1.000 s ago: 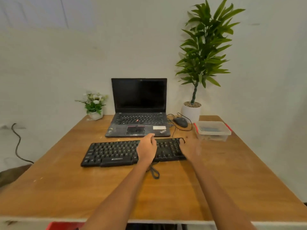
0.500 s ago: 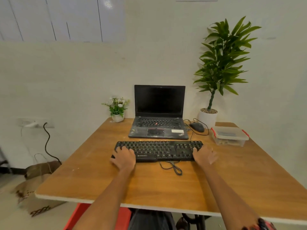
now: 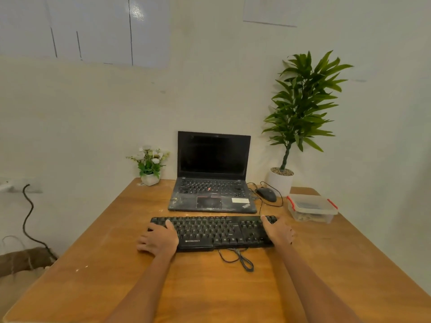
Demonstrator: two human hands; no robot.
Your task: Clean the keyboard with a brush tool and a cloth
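A black keyboard (image 3: 214, 231) lies across the wooden table (image 3: 210, 290) in front of a laptop. My left hand (image 3: 158, 238) grips its left end, thumb on the keys and fingers down the side. At the right end my right hand (image 3: 278, 231) holds it the same way, thumb on the top corner keys. The keyboard's cable (image 3: 242, 259) loops loose on the table just in front of it. No brush or cloth shows in this view.
A dusty open laptop (image 3: 212, 183) stands behind the keyboard, with a black mouse (image 3: 267, 194) to its right. A lidded plastic box (image 3: 311, 207) with red clips sits at the right. A tall plant (image 3: 281, 181) and a small flower pot (image 3: 150, 178) stand at the wall.
My left hand has slid from the middle of the keyboard to its left end. The right hand has settled on the right end. The view has pulled back and up.
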